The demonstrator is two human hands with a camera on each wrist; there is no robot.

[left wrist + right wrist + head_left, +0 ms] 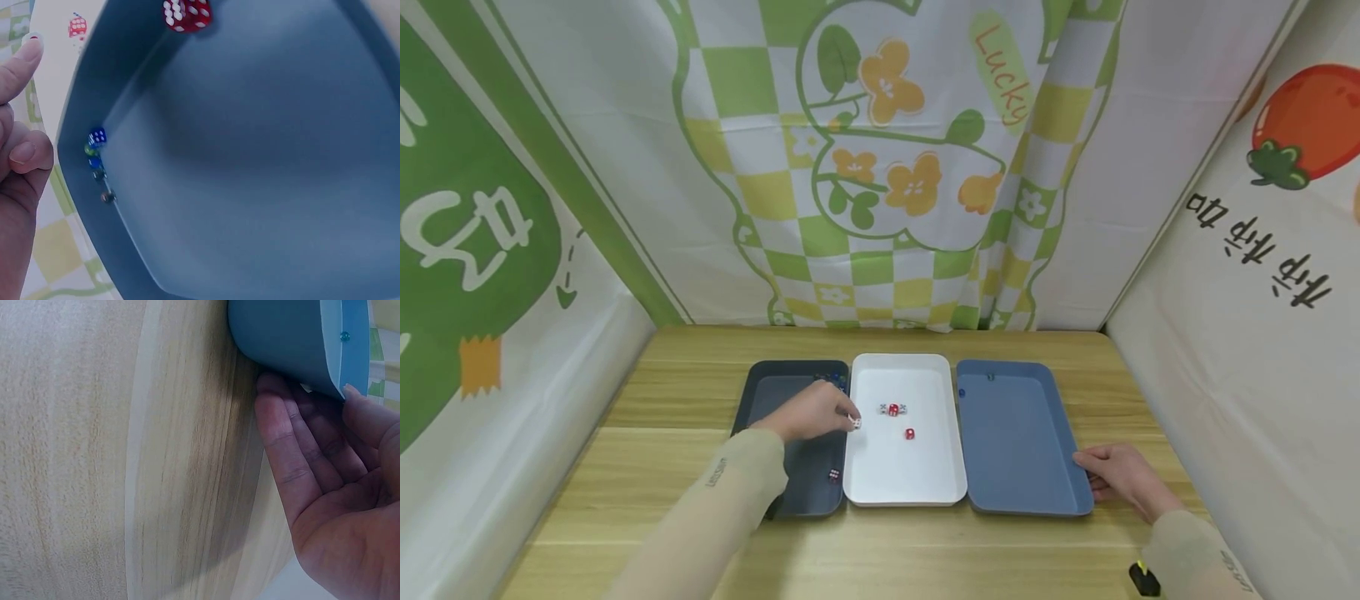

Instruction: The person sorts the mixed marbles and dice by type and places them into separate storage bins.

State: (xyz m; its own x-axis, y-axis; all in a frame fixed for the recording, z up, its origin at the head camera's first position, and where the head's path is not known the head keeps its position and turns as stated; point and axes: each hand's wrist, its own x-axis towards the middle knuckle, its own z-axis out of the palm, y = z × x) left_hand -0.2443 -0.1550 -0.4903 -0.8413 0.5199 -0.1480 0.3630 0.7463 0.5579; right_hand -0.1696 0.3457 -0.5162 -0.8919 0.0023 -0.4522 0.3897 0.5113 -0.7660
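Observation:
My left hand [817, 408] reaches across the dark tray [760, 392] and pinches a white die [856, 423] at the left rim of the white tray [904, 487]. In the white tray, a red die [892, 409] sits in a row between two white dice, and another red die [910, 433] lies nearer me. The left wrist view shows part of the left hand [22, 156] beside the dark tray, its fingertips mostly out of frame. My right hand [1123, 477] holds the right rim of the blue tray [1022, 467], thumb on the edge and fingers below it.
A dark red die [834, 476] lies in the dark tray's near right corner. At its far end are a blue die [97, 137] and several marbles [99, 175]. The blue tray contains a green marble [991, 377] and a blue piece [962, 392]. A patterned curtain [887, 275] hangs behind the table.

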